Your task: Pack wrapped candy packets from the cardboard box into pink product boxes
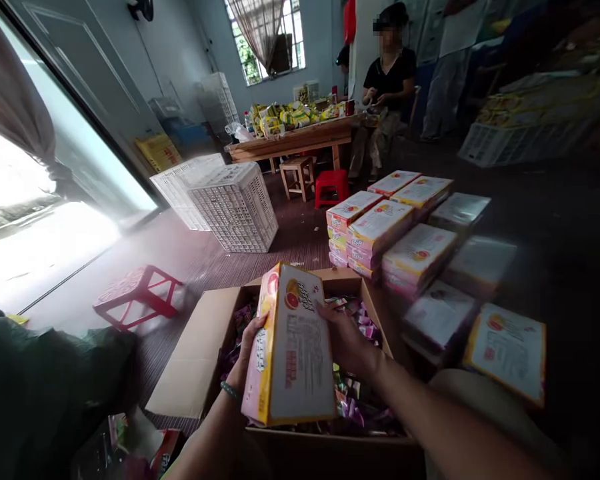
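My left hand (248, 347) and right hand (349, 339) grasp white, yellow-edged rectangular cardboard box (303, 353) over open brown cardboard carton (193, 353) of shiny purple sachets (353, 410), near centre; right fingers seemingly behind box, view dim. Similar boxes (381, 220) stacked right.

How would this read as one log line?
left hand: holds printed box | right hand: holds same box | below: open carton, small packets | ahead right: stacked boxes

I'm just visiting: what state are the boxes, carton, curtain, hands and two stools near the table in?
Held box, tilted; visible sides closed
Left hand, gripping held box
Right hand, gripping held box
Carton, open, full of small packets
Stacked boxes, lying flat, seemingly closed
Red stool, upright
Wooden stool, upright
Curtain, gathered
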The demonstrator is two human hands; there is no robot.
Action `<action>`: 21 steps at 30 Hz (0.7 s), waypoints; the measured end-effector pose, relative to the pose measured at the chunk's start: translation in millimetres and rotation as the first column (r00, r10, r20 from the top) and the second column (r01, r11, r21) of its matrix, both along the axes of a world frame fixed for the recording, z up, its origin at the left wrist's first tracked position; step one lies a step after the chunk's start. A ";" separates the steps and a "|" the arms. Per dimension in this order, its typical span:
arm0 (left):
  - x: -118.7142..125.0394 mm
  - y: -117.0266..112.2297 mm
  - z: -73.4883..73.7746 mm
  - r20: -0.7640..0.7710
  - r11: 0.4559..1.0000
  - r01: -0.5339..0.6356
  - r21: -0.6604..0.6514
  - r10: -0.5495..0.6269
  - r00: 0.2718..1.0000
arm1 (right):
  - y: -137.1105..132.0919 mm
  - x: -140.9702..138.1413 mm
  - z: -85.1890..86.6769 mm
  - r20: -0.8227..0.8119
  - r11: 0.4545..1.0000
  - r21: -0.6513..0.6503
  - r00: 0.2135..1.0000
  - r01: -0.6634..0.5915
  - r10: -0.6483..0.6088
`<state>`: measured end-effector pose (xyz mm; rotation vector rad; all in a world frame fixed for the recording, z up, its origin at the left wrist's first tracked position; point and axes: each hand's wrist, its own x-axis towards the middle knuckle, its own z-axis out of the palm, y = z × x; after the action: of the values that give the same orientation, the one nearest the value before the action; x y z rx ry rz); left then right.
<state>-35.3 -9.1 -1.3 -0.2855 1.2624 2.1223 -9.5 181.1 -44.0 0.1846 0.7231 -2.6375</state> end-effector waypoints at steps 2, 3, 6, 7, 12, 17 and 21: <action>-5.2 -5.5 0.0 -0.013 1.000 -0.018 -0.007 0.018 1.000 | -3.9 -4.5 4.3 0.017 1.000 -0.020 1.000 -0.024 0.024; -6.6 -8.7 -0.6 -0.019 1.000 -0.021 -0.012 0.021 1.000 | -5.3 -6.4 5.4 0.024 0.999 -0.026 0.999 -0.041 0.042; -8.4 -20.2 -3.8 0.003 1.000 -0.008 -0.029 0.008 1.000 | -4.7 -10.7 3.9 0.022 0.996 -0.024 0.996 -0.091 0.092; -8.8 -24.3 -4.7 0.020 0.999 -0.005 -0.032 0.006 1.000 | -3.2 -12.0 2.0 0.017 0.996 -0.007 0.996 -0.086 0.086; -10.9 -38.0 -3.3 0.091 0.997 0.021 -0.079 -0.013 0.996 | 3.3 -20.1 -10.0 -0.058 0.968 0.217 0.992 0.124 -0.114; -21.5 -38.8 -8.0 0.054 0.973 0.044 -0.226 -0.033 0.998 | 15.1 -27.0 -22.1 -0.096 0.751 0.546 0.918 0.371 -0.384; -36.5 -49.2 -28.9 -0.263 0.844 -0.208 -0.494 0.083 0.961 | 40.6 -27.1 -33.8 -0.152 0.488 0.760 0.848 0.428 -0.508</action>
<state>-71.8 -58.4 -30.2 -0.3794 2.0125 1.9384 -36.6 221.7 -77.8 0.8599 2.0094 -2.5308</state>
